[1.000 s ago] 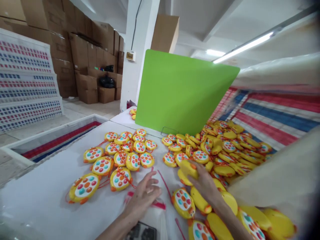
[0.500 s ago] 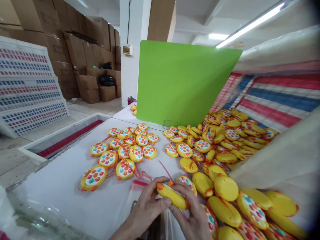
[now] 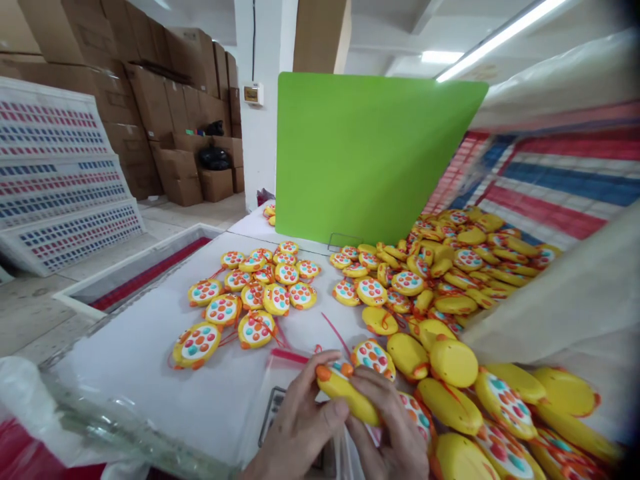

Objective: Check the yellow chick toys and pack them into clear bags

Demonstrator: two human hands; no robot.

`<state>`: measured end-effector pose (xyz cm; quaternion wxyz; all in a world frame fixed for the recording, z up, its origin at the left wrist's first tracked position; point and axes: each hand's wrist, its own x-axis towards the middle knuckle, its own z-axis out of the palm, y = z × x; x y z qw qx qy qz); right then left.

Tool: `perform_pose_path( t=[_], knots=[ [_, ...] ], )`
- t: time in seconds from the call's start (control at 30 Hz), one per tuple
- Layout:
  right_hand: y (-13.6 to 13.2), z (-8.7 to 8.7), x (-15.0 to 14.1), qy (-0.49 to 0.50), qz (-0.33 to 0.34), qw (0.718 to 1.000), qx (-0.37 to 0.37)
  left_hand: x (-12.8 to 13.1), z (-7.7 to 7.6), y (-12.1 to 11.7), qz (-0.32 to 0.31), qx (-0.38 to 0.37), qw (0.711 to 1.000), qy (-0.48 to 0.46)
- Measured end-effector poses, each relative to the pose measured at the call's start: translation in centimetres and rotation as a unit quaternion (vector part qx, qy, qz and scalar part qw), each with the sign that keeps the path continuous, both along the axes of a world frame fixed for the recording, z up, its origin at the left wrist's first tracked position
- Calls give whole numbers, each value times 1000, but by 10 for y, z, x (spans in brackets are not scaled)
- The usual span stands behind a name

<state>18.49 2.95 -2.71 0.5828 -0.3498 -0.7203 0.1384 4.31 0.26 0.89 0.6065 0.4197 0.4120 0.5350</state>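
Note:
Between both hands I hold one yellow toy (image 3: 347,395), tilted so its smooth yellow side faces me; an orange nub and part of its dotted white top show. My left hand (image 3: 305,413) grips its left end, thumb along the lower edge. Around its right end close the fingers of my right hand (image 3: 385,413). Below my hands lies a clear zip bag (image 3: 265,387) with a pink strip. To the left sits a group of similar toys (image 3: 253,293), dotted tops up, with red cords. A large pile of them (image 3: 455,360) spreads on the right.
A green board (image 3: 370,153) stands upright at the back of the white table (image 3: 125,393). Clear plastic wrap (image 3: 125,427) lies along the near left edge. White crates (image 3: 65,173) and cardboard boxes (image 3: 175,173) stand beyond on the left. Pale sheeting (image 3: 565,293) hangs at the right.
Both hands have shifted slightly right and down in view with the toy still between them. The camera view has moved a little; the toys on the table look unchanged.

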Motion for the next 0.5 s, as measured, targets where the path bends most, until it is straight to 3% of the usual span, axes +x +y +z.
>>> perform_pose_path(
  t=[0.13, 0.2, 0.27, 0.4, 0.5],
  knots=[
    [4, -2, 0, -114, 19, 992, 53, -4, 0, 10, -37, -114, 984, -136],
    [3, -6, 0, -141, 33, 988, 59, -6, -2, 12, -61, -119, 981, -143],
    [-1, -9, 1, -112, 29, 993, 35, -6, -4, 12, -44, -95, 985, -135],
    [-12, -15, -2, 65, 4, 991, -115, -8, -6, 10, -9, -83, 989, -126],
    [-16, -16, -8, 222, 22, 937, -270, -11, -10, 8, 6, -77, 992, -102]
  ],
)
